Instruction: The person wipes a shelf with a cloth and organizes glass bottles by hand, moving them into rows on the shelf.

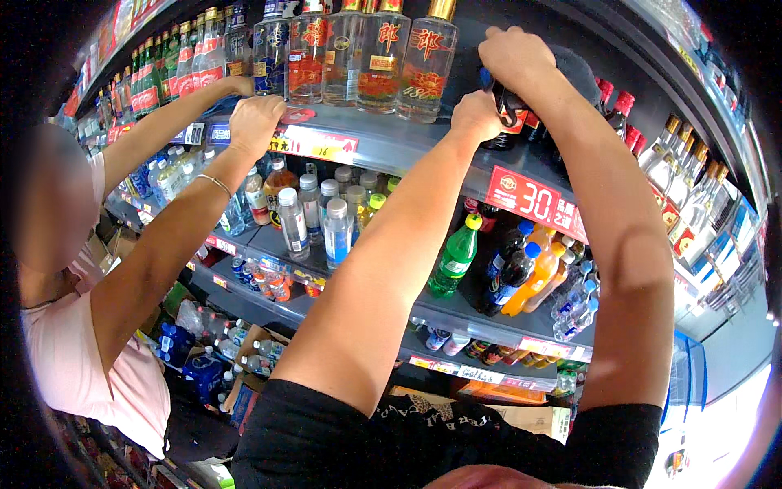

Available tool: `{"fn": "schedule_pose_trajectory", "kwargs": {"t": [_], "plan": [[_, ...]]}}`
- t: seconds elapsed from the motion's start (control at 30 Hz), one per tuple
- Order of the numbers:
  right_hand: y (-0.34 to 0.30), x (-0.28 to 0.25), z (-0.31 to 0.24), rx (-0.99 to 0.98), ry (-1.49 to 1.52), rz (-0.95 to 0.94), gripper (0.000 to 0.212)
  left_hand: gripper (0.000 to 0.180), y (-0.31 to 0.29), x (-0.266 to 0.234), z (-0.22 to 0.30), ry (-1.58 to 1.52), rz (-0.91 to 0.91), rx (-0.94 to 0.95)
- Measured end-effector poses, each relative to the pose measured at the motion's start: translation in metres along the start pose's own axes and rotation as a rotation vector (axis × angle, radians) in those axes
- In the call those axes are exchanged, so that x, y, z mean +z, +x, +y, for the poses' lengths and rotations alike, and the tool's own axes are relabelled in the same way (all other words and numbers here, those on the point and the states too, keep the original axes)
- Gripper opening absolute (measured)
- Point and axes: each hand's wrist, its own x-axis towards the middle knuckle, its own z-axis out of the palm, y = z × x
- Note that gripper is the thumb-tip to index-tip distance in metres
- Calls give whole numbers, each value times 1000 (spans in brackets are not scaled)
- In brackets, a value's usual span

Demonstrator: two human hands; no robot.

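Observation:
Both my arms reach up to the upper shelf. My left hand is closed beside a dark bottle with a red label, against a dark curved piece whose kind I cannot make out. Just above it, my right hand is bent over with its fingers curled down on the same dark piece; what they grip is mostly hidden. Behind my right wrist shows a black, soft-looking thing. To the left of my hands stands a row of clear liquor bottles with gold caps. Below hangs a red price sign.
At left, a person in a pink shirt has both hands at the upper shelf. Lower shelves hold drinks, among them a green soda bottle and an orange one. Boxed liquor bottles stand at right, blue packs below.

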Motion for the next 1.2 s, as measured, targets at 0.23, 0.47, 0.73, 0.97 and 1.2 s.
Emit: {"fn": "schedule_pose_trajectory", "kwargs": {"t": [0.23,0.47,0.73,0.97,1.2], "plan": [[-53,-25,9,-223,237,139,20,50,21,18,-37,-64,288,292],[-158,8,39,-61,693,235,30,68,28,-18,-39,-464,-232,-147],[-203,69,75,205,964,239,39,53,-8,-101,-37,-946,-393,-23],[-201,85,86,173,969,158,41,48,-29,-137,-80,-1378,-489,168],[-197,87,84,119,996,166,42,47,-39,-143,-87,-1365,-435,109]]}}
